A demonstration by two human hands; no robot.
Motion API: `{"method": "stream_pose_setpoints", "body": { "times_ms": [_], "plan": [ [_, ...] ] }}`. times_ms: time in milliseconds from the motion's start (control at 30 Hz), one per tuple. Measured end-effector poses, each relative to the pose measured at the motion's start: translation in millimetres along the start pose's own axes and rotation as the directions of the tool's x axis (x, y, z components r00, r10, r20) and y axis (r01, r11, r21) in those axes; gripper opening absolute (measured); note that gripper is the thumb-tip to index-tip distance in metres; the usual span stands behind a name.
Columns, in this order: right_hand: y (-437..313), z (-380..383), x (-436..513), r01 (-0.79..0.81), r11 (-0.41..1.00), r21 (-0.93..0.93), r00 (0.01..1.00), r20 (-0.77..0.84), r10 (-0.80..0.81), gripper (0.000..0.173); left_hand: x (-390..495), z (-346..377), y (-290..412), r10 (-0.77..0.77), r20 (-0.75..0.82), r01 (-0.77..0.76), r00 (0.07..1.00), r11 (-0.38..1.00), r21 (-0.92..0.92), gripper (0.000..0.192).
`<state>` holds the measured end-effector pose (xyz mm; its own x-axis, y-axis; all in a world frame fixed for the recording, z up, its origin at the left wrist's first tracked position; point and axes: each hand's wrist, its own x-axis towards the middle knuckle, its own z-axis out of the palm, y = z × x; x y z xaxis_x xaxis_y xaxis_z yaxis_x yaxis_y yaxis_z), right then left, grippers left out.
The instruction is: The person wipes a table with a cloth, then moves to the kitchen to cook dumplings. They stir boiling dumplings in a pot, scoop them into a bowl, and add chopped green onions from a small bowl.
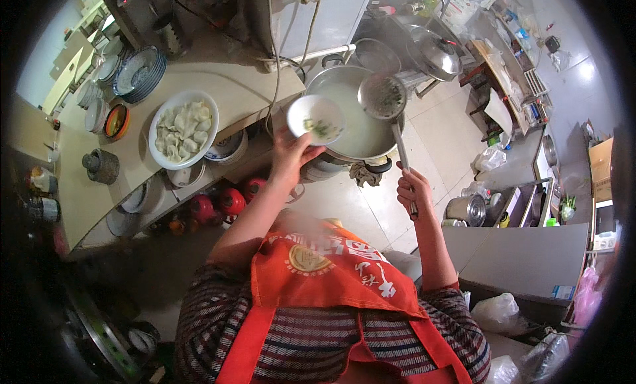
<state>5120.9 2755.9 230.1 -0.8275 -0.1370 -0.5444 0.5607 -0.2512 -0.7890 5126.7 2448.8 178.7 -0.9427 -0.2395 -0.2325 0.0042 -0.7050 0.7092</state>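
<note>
My left hand point(293, 155) grips a white bowl point(298, 111) by its near side, and chopped green herbs lie in the bottom of it. The bowl is held over the left rim of a large metal pot point(323, 78) of cloudy whitish liquid. My right hand point(416, 189) is closed around the long handle of a metal ladle point(382, 88). Its round head is above the right part of the pot, with dark green bits in it. To the left, an oval white dish point(158, 153) heaped with pale dumplings point(184, 128) rests on the counter.
The counter point(238, 91) also carries stacked patterned plates point(141, 73), an orange-rimmed bowl point(117, 122) and a stone mortar point(101, 166). Red canisters point(232, 201) stand beneath it. Behind the pot is a domed metal lid point(437, 56). A grey cloth point(366, 174) hangs near the pot's black handle point(378, 166).
</note>
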Motion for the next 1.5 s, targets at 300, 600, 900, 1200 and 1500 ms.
{"method": "stream_pose_setpoints", "body": {
  "times_ms": [300, 600, 900, 1200, 1500],
  "plan": [
    [40, -19, 73, -0.072, 0.966, -0.247, 0.997, 0.016, 0.079, 0.01, -56, -71, 41, 0.093, -0.186, -0.078, 0.978, 0.993, 0.087, 0.061],
    [38, -21, 73, -0.669, 0.48, 0.568, 0.738, 0.588, 0.333, 0.032, -57, -75, 34, 0.086, -0.164, -0.074, 0.983, 0.994, 0.081, 0.062],
    [-4, -11, 24, -0.668, 0.41, 0.621, 0.736, 0.633, 0.241, 0.044, -22, -40, 0, -0.015, -0.13, 0.025, 0.991, 0.997, 0.077, 0.055],
    [-33, 4, -42, -0.128, 0.967, 0.219, 0.983, 0.156, 0.095, 0.044, 55, 64, -68, -0.175, -0.012, 0.175, 0.984, 0.983, 0.053, 0.062],
    [54, -5, -41, 0.393, 0.591, -0.705, 0.837, 0.007, -0.548, 0.058, 78, 104, -91, -0.186, 0.029, 0.186, 0.982, 0.983, 0.006, 0.059]
  ]
}}
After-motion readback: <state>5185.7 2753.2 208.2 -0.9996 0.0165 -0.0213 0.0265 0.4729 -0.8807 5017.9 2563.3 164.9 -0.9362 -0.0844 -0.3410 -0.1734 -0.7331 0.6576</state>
